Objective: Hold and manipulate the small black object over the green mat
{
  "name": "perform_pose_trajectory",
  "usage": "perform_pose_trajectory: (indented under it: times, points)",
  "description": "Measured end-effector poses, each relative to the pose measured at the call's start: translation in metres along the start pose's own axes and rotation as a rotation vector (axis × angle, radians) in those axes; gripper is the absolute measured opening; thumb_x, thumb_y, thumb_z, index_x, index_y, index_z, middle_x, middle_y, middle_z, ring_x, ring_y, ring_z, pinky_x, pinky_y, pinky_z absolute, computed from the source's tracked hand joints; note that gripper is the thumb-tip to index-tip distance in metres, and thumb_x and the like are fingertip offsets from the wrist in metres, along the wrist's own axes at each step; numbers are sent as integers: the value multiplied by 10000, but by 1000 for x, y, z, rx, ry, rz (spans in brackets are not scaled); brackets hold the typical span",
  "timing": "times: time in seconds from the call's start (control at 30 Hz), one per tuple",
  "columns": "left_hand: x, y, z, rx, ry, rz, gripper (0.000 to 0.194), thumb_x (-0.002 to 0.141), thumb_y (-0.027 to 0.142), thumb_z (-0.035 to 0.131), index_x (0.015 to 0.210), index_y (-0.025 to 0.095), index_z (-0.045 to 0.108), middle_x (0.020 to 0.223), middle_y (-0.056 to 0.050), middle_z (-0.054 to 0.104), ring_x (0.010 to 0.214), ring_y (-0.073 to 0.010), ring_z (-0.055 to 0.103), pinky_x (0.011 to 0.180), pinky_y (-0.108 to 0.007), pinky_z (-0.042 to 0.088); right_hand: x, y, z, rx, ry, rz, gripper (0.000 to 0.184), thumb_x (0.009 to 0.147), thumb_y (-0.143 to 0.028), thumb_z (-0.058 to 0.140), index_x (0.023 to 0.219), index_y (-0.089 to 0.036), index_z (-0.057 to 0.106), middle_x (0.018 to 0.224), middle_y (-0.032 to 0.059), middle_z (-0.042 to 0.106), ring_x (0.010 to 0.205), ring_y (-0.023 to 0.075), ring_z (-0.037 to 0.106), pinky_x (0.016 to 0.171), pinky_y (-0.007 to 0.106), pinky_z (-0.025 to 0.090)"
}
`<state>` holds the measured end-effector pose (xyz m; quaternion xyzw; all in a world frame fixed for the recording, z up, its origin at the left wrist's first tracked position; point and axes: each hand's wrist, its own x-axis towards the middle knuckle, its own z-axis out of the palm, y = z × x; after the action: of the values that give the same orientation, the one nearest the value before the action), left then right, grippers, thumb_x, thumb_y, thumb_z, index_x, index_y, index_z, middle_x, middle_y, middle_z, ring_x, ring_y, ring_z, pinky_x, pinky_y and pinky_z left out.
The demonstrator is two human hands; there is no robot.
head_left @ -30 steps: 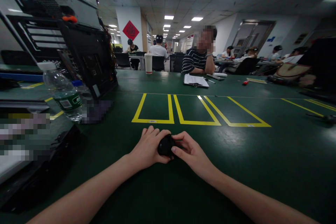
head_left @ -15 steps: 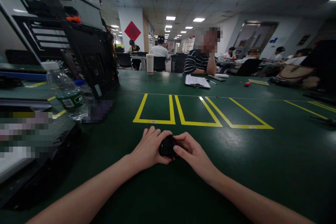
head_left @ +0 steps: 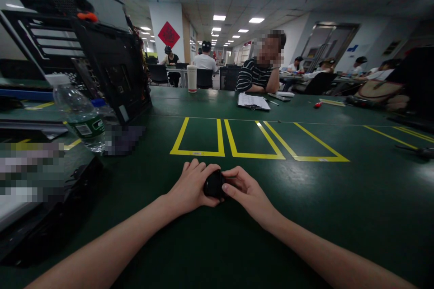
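Note:
A small rounded black object (head_left: 213, 184) rests low on the green table (head_left: 339, 198) just in front of me. My left hand (head_left: 190, 186) is curled around its left side, thumb underneath. My right hand (head_left: 244, 188) closes on its right side with thumb and fingers. What the object is cannot be made out. Both forearms lie along the table. Three yellow taped boxes (head_left: 233, 140) are marked on the table just beyond my hands.
A water bottle (head_left: 77, 115) stands at the left beside an open computer case (head_left: 84, 40). Across the table a person in a striped shirt (head_left: 253, 74) sits by a clipboard (head_left: 253, 101). A white cup (head_left: 191, 79) and a red-handled tool (head_left: 317, 105) lie farther back. Other people sit at distant desks.
My hands stay closed on the black object in the same place. The view has shifted slightly.

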<state>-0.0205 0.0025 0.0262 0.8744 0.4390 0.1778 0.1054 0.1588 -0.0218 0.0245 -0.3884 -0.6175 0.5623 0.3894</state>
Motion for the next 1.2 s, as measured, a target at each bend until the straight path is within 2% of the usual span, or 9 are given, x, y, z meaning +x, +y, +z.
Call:
perform_pose_trajectory:
  times: [0.1, 0.2, 0.3, 0.47, 0.7, 0.9, 1.0, 1.2]
  points:
    - [0, -2, 2, 2, 4, 13, 603, 605, 454, 627, 1119, 246, 393, 968, -38, 513, 814, -222, 410, 693, -326, 307, 2, 2, 0, -30, 14, 30, 259, 763, -279, 527, 1011, -229, 470, 1066, 28, 508, 1029, 187, 485, 850, 367, 435]
    - [0, -1, 3, 18, 19, 9, 616, 596, 447, 635, 1124, 244, 390, 955, -39, 515, 808, -223, 409, 697, -330, 302, 3, 5, 0, -36, -27, 26, 277, 782, -270, 499, 1051, -219, 458, 1049, 34, 522, 998, 176, 501, 854, 368, 431]
    - [1, 0, 3, 32, 16, 2, 620, 587, 430, 643, 1123, 245, 392, 947, -37, 519, 815, -227, 410, 702, -333, 301, 2, 5, 0, -25, -51, -22, 240, 771, -252, 518, 1003, -216, 470, 1018, 24, 526, 977, 169, 511, 832, 349, 449]
    - [0, -1, 3, 25, 14, -2, 627, 594, 451, 634, 1133, 247, 386, 968, -41, 515, 825, -230, 413, 704, -336, 309, 1, 3, 0, -10, -16, -36, 197, 758, -253, 534, 945, -225, 479, 1019, 16, 516, 1001, 173, 500, 803, 333, 471]
    - [-1, 2, -1, 5, 5, 3, 591, 614, 437, 622, 1120, 242, 390, 974, -40, 514, 821, -224, 412, 705, -334, 308, 2, 4, 0, -56, -38, 33, 274, 784, -285, 494, 1047, -216, 457, 1039, 34, 527, 985, 175, 508, 843, 366, 439]
    - [-1, 2, -2, 0, -4, 18, 569, 619, 404, 621, 1114, 242, 392, 972, -38, 510, 827, -223, 411, 709, -330, 304, 1, 3, 0, -36, -23, -46, 233, 744, -253, 553, 960, -224, 471, 1028, 19, 518, 1004, 181, 499, 824, 354, 449]
    - [0, 0, 2, 12, 22, 12, 595, 600, 436, 630, 1111, 242, 394, 959, -37, 511, 813, -222, 409, 698, -329, 304, 1, 2, 0, -19, -13, -29, 207, 761, -274, 530, 956, -224, 478, 1041, 22, 512, 1020, 186, 491, 812, 348, 459]
    - [0, 0, 2, 10, 20, 17, 598, 599, 422, 632, 1115, 241, 390, 955, -35, 511, 813, -218, 407, 700, -332, 310, 2, 5, -1, -58, -41, 28, 295, 779, -281, 508, 1063, -224, 452, 1058, 33, 520, 1006, 177, 500, 871, 373, 419]
